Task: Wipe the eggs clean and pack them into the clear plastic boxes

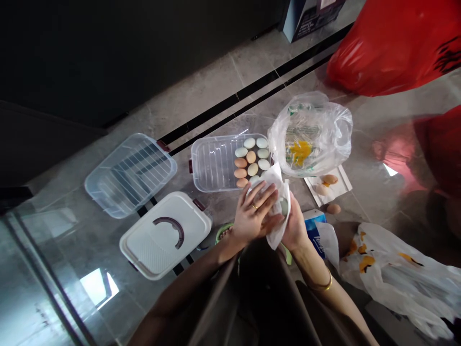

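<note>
A pale egg (283, 206) shows in a folded white tissue (276, 235) between my two hands. My left hand (252, 214), with a ring on one finger, presses its fingers on the tissue from the left. My right hand (296, 226) cups the tissue and egg from the right, its fingers partly hidden behind them. Just beyond my hands is a clear plastic box (212, 163) with brown and pale eggs (251, 157) at its right end. A blue tissue pack (316, 230) lies beside my right wrist.
A clear bag (313, 137) with yolk stains is right of the box. Cracked eggs (328, 180) rest on tissue, near a loose brown egg (333, 209). Left are another clear box (131, 175) and a white lid (165, 235). A stained bag (403, 274) and red bag (392, 53) are at right.
</note>
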Demonstrator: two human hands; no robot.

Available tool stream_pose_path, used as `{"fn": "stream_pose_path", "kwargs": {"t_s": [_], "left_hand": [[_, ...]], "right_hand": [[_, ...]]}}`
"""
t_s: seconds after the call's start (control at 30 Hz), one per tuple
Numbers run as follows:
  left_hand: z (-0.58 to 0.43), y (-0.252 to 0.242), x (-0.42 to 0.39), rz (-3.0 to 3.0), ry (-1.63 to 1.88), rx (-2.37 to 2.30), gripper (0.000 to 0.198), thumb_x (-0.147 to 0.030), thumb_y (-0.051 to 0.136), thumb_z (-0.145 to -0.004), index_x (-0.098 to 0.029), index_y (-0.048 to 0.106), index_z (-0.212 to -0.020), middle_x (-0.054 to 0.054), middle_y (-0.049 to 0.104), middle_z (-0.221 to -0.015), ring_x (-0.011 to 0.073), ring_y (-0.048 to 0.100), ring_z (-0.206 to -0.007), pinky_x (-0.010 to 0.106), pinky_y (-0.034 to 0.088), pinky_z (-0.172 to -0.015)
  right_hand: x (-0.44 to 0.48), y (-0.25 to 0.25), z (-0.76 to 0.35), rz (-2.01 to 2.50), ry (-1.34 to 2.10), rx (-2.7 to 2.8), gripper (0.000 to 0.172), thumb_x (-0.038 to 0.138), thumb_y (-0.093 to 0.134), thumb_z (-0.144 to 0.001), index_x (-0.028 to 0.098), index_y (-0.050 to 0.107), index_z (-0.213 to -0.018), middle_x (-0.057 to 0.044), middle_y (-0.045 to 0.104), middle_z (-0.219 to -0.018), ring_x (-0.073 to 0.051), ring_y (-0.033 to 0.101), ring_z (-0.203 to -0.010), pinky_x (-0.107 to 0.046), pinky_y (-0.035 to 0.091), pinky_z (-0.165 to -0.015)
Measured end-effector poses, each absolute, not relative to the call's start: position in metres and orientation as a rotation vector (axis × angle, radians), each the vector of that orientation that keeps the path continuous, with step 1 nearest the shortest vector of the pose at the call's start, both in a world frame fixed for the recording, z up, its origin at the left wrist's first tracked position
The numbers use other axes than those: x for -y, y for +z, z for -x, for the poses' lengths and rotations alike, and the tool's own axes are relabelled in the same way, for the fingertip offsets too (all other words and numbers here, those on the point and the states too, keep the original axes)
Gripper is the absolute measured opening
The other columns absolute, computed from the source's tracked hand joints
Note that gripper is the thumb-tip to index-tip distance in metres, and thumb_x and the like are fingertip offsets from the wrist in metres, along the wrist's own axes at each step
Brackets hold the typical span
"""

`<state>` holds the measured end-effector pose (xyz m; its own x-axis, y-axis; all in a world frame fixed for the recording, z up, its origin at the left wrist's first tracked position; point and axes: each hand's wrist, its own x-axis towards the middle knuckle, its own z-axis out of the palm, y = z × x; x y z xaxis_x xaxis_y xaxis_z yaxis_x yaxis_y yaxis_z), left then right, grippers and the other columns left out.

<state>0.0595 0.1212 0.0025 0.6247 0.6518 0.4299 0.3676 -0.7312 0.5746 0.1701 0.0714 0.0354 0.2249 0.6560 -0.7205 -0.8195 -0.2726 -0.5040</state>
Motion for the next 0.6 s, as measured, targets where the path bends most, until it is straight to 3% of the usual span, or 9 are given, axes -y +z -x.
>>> {"fn": "stream_pose_path", "kwargs": {"t_s": [0.2, 0.43, 0.53, 0.6], "left_hand": [[-0.056, -0.002, -0.123, -2.638, 0.859, -0.832, 0.048, -0.048, 0.044, -0.098, -0.022, 0.057, -0.136, 0.009, 0.069, -0.128, 0.0275, 0.042, -0.142, 0.052, 0.016, -0.121], [-0.067, -0.002, -0.103, -2.759, 0.817, -1.035, 0.042, -0.041, 0.045, -0.099, -0.02, 0.062, -0.131, 0.011, 0.069, -0.126, 0.0285, 0.045, -0.138, 0.051, 0.0, -0.121], [-0.067, -0.001, -0.101, -2.72, 0.81, -1.016, 0.033, -0.041, 0.054, -0.095, -0.025, 0.066, -0.122, 0.005, 0.07, -0.126, 0.0268, 0.051, -0.131, 0.05, 0.001, -0.121], [-0.065, 0.002, -0.104, -2.661, 0.854, -1.005, 0.02, -0.036, 0.063, -0.091, -0.026, 0.069, -0.107, 0.001, 0.073, -0.116, 0.0235, 0.058, -0.119, 0.047, 0.013, -0.119]], "right_hand": [[-0.07, 0.025, -0.176, 1.08, 1.458, -0.487, 0.034, 0.036, 0.052, -0.091, 0.018, 0.069, -0.113, -0.004, 0.076, -0.111, -0.019, 0.071, -0.104, -0.029, 0.058, -0.091], [-0.073, 0.019, -0.19, 0.919, 1.54, -0.583, 0.029, 0.031, 0.047, -0.092, 0.02, 0.071, -0.105, -0.003, 0.077, -0.104, -0.014, 0.071, -0.101, -0.026, 0.057, -0.091], [-0.073, 0.016, -0.2, 0.956, 1.481, -0.493, 0.026, 0.032, 0.049, -0.09, 0.021, 0.071, -0.102, -0.002, 0.078, -0.095, -0.016, 0.073, -0.093, -0.03, 0.06, -0.086], [-0.073, 0.013, -0.201, 1.002, 1.441, -0.445, 0.025, 0.034, 0.052, -0.089, 0.021, 0.071, -0.098, -0.002, 0.078, -0.088, -0.019, 0.074, -0.087, -0.033, 0.061, -0.083]]}}
